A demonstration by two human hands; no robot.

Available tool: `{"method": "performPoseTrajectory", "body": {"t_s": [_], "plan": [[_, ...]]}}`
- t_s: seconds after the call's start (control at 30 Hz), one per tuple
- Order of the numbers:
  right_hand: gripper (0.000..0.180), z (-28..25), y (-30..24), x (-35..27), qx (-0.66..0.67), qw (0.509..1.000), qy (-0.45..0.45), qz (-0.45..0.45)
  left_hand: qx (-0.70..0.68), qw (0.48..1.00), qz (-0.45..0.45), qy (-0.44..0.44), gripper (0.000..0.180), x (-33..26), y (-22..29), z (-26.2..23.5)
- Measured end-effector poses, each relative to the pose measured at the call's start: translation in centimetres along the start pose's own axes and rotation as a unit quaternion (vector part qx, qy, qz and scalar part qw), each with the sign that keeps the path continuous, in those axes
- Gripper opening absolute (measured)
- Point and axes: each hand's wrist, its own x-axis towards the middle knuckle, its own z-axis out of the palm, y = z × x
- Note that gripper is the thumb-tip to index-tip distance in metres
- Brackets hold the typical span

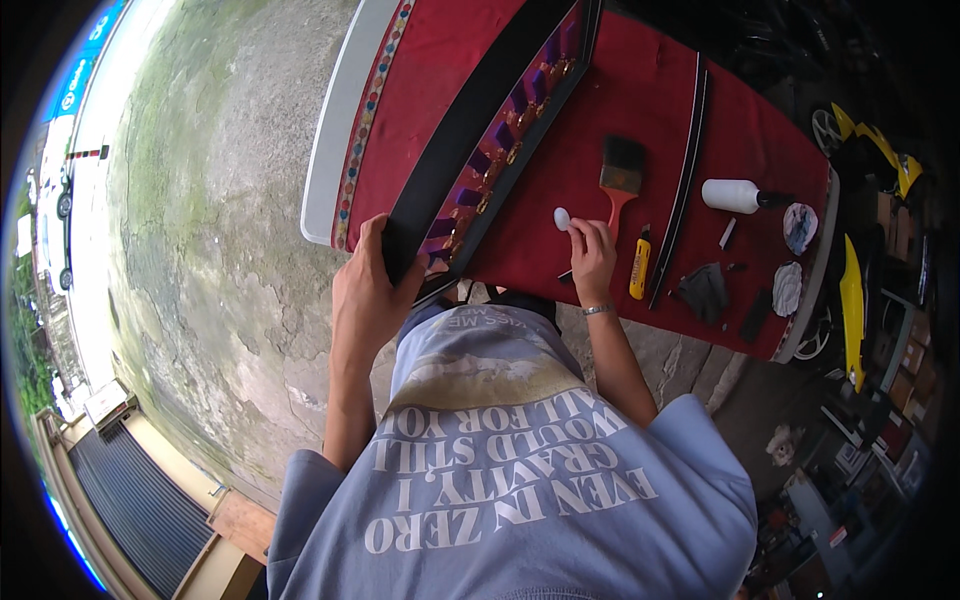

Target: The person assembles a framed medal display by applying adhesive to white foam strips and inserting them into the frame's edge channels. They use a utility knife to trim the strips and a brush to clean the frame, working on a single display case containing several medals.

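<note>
Item 1: left hand (368, 290), fingers wrapped tight round the near end of a long black frame (470, 130), which runs diagonally up the red-covered table (420, 70). Inside the frame, a row of purple-and-gold ornaments (500, 140).
Item 2: small white oval piece (562, 218), lying on the cloth just beside the right hand's fingertips.
Item 3: right hand (592, 258), fingers curled together on a thin dark tool; its tip is hidden.
Item 4: orange-handled paintbrush (620, 178), flat on the cloth.
Item 5: yellow utility knife (639, 265).
Item 6: thin black strip (686, 170).
Item 7: white bottle (735, 195), lying on its side, dark cap; contents not visible.
Item 8: 3 crumpled rags (800, 226) near the right edge.
</note>
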Motion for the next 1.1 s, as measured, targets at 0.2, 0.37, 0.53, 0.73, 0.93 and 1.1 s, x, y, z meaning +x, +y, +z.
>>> {"method": "performPoseTrajectory", "body": {"t_s": [0.2,0.37,0.53,0.73,0.93,1.1], "plan": [[0.012,-0.3,0.7,-1.1,-0.006,1.0,-0.006,0.015,-0.012,1.0,0.003,0.01,0.056,0.0,-0.4,0.3],[0.013,-0.6,0.7,-1.6,0.018,0.999,-0.023,0.039,0.005,1.0,-0.004,0.012,0.055,-0.1,0.1,0.2],[0.015,-0.6,1.0,-1.4,0.04,0.997,-0.041,0.047,0.012,1.0,0.003,0.015,0.054,-0.2,0.1,0.3],[0.017,-0.9,1.9,-0.7,0.024,0.998,-0.053,-0.038,0.003,1.0,0.003,0.009,0.054,-0.2,0.4,0.3],[0.017,0.0,3.7,-0.3,0.117,0.987,-0.111,-0.016,-0.005,1.0,0.017,0.023,0.054,-0.5,0.1,0.7],[0.017,0.1,4.8,0.1,0.122,0.983,-0.126,-0.061,0.007,1.0,0.016,0.019,0.053,-0.5,0.3,0.3]]}}
